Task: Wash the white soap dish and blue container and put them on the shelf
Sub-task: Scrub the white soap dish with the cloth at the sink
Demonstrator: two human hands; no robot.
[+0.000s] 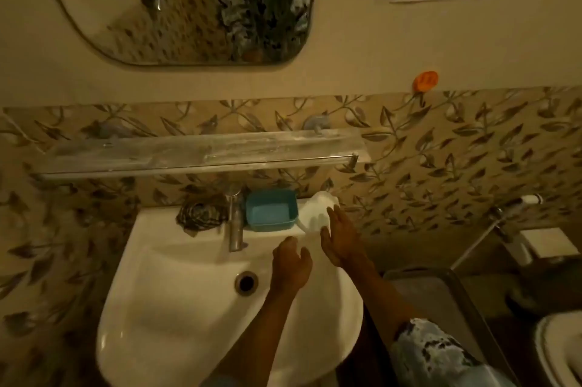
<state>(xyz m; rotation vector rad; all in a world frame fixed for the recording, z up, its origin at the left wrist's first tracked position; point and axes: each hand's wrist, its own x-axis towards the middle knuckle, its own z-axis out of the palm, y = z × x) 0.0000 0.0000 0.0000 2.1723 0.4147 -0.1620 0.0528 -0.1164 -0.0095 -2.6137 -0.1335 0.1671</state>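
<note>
Glass shelf [201,148] above the sink [148,263], nothing on it. Patterned cloth [200,215] left of tap [234,222]. Container [271,209] on the back ledge just right of the tap; soap dish [315,213] beside it, tilted at the corner. Right hand [340,245] stretched forward, fingers straight, tips at the dish; blur hides any contact. Left hand [291,263] over the basin, loosely curled, holding nothing.

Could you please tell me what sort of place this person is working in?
Most likely a home bathroom: a white wash basin with a tap, a mirror on the wall above, and a glass shelf against leaf-patterned tiles.
</note>
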